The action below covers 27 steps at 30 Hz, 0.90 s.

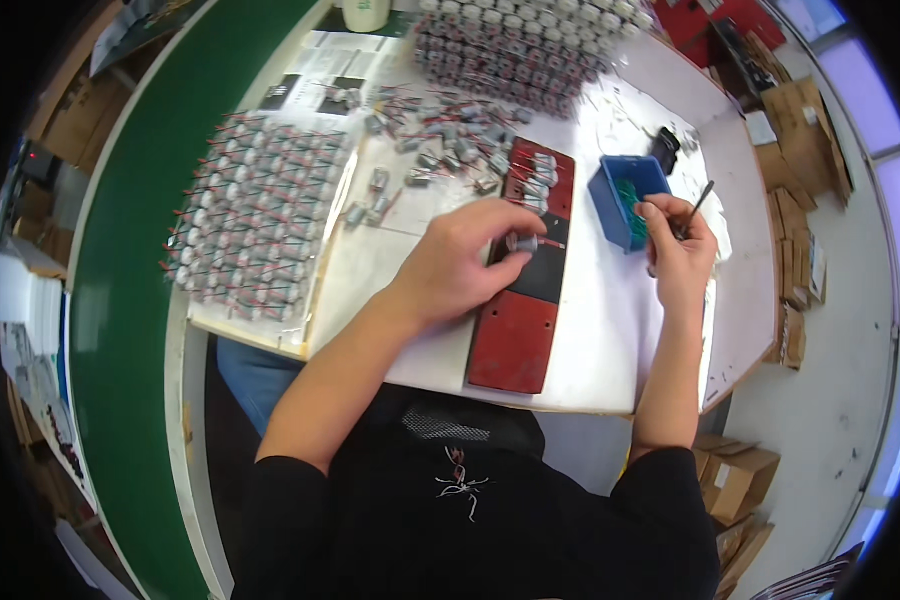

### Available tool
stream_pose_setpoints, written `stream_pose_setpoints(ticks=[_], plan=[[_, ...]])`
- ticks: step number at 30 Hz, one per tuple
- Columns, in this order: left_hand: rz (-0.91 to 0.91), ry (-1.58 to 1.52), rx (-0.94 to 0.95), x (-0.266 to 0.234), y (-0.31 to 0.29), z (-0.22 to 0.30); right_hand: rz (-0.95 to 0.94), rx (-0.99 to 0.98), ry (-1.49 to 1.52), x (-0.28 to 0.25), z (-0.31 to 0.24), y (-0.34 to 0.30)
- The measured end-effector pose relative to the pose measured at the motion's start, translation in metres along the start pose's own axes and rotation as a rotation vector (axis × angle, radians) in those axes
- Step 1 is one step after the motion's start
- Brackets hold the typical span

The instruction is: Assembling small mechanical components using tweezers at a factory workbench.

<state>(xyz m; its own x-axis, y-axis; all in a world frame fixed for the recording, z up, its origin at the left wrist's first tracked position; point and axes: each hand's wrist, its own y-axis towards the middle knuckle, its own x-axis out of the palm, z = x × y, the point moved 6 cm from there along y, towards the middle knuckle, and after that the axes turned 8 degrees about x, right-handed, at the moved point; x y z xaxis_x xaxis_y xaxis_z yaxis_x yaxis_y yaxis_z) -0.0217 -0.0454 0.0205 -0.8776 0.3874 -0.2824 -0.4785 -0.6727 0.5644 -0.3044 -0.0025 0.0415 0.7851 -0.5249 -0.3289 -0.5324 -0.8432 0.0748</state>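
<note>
Black short-sleeved shirt [390, 540]; white branching design [460, 488] on front, reddish mark [457, 457] above.

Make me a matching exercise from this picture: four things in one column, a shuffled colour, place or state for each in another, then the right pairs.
Things
1. Left hand
2. Right hand
3. Bin
4. Long board

Descriptions
A. Blue, with green pieces inside
B. Holding a small cylinder
C. Red at both ends, black in the middle
D. Holding a thin dark tool

Pairs: 1-B, 2-D, 3-A, 4-C
</note>
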Motion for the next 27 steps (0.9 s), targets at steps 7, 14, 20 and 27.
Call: stream_pose_setpoints(ticks=[7, 14, 20, 27], plan=[[-0.157, -0.011, -0.051, 0.027, -0.003, 0.007, -0.351, 0.152, 0.168, 0.04, -0.008, -0.034], [-0.224, 0.442, 0.28, 0.026, -0.002, 0.013, -0.578, 0.273, 0.364, 0.056, 0.004, -0.04], [-0.128, 0.352, 0.123, 0.026, 0.0, 0.01, -0.66, 0.305, 0.385, 0.064, 0.007, -0.047], [-0.005, 0.09, 0.025, 0.019, 0.002, 0.006, -0.6, 0.221, 0.381, 0.073, 0.004, -0.057]])
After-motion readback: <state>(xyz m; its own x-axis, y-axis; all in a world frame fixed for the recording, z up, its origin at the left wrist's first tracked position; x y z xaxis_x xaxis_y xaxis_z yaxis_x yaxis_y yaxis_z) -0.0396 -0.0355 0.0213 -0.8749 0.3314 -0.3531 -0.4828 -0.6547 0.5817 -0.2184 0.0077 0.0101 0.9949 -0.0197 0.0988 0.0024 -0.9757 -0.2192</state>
